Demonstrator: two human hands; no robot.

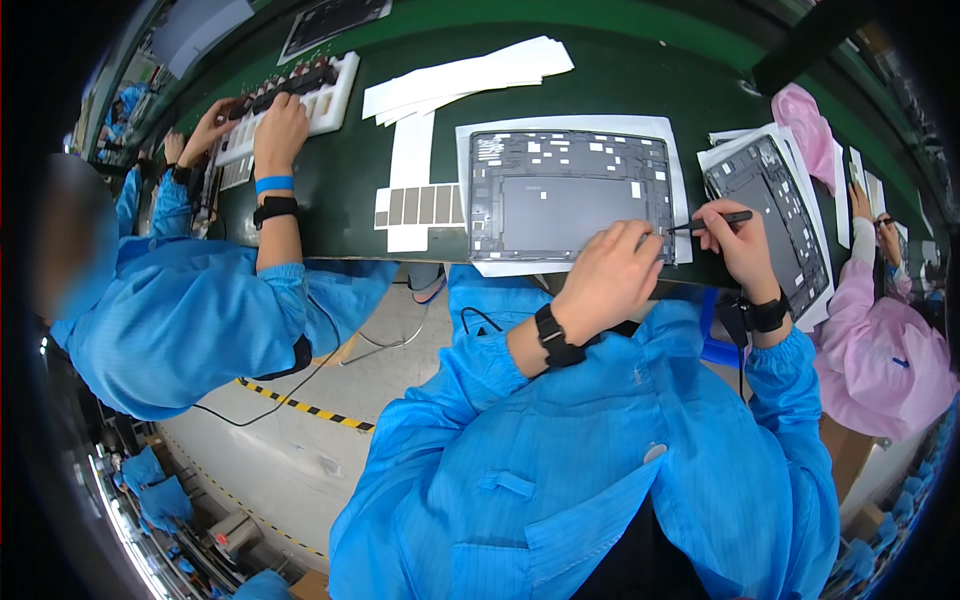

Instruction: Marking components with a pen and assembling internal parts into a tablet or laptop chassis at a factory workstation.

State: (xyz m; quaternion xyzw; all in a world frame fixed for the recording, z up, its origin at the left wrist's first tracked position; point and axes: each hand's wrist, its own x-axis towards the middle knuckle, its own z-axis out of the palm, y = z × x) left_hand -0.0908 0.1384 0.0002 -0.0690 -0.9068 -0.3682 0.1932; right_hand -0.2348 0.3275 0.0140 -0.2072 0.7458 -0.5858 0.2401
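right hand (pixel 738 245), right of frame centre | clamped on black tweezers (pixel 688 226), tip at grey panel (pixel 570 212) | left hand (pixel 610 275) over panel's lower-right corner | grip: cannot tell

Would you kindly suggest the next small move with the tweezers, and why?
Perhaps work the tweezers at the right edge of the panel: the right hand holds them with the tip there, while the left hand lies over the panel close by.

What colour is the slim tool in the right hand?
The slim tool is black; it shows best in the head view.
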